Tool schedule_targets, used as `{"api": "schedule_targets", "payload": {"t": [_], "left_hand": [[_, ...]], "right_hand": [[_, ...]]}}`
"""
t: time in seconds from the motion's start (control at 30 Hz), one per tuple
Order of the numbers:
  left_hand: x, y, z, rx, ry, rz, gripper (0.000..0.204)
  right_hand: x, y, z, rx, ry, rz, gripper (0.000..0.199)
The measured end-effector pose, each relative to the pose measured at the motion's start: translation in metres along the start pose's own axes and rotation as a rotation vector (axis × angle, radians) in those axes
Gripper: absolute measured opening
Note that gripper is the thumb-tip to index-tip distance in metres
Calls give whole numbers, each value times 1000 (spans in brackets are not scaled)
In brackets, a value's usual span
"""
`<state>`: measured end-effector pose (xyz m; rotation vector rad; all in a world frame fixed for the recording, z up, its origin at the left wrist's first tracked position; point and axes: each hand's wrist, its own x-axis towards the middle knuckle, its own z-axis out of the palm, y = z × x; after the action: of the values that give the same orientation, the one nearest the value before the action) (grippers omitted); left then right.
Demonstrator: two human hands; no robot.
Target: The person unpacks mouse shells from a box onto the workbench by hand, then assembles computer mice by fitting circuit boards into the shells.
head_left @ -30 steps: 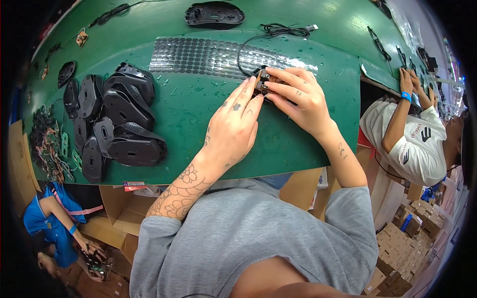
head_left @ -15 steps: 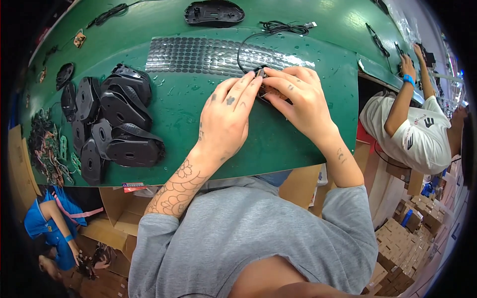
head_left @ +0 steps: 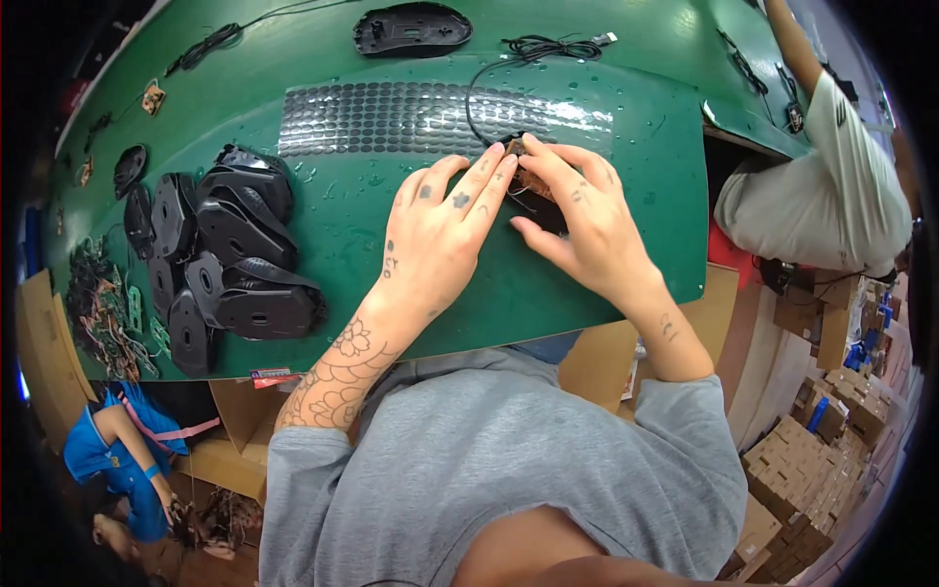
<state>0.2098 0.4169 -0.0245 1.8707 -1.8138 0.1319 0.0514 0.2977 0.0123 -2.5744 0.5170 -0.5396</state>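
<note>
Between my hands lies a small brown circuit board point(head_left: 533, 182) in a dark mouse shell that is mostly hidden by my fingers. A black cable point(head_left: 470, 106) runs from it to a coiled bundle with a metal plug. My left hand point(head_left: 445, 210) comes in from the left, fingers pressed together, its fingertips closed on the board's near-left end and its thumb hidden. My right hand point(head_left: 587, 201) rests its index fingertip on the board's far end, close to my left fingertips. Its thumb is stretched out, apart from the board.
Several black mouse shells point(head_left: 259, 298) are piled at left, beside tangled wires and green boards point(head_left: 103, 313). A sheet of dark oval stickers point(head_left: 372, 117) lies beyond my hands, with a black mouse base point(head_left: 413, 29) farther back. Co-workers are at the right point(head_left: 817, 196) and lower left.
My right thumb has moved off the board and spread out, showing more of the board. The co-worker at right has leaned forward over the table. The view has shifted slightly.
</note>
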Motion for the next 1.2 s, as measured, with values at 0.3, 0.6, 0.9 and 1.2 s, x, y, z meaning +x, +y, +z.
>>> {"api": "schedule_targets", "payload": {"t": [0.3, 0.6, 0.9, 1.2], "left_hand": [[6, 1, -4, 31, -74, 16, 55], [9, 0, 2, -6, -98, 2, 56], [12, 0, 2, 10, -98, 12, 53], [8, 0, 1, -184, 49, 60, 51]], "right_hand": [[-10, 3, 24, -74, 240, 96, 52], [-7, -8, 23, -210, 225, 183, 46], [-15, -11, 23, -213, 180, 197, 49], [-19, -12, 23, -181, 124, 238, 62]]}}
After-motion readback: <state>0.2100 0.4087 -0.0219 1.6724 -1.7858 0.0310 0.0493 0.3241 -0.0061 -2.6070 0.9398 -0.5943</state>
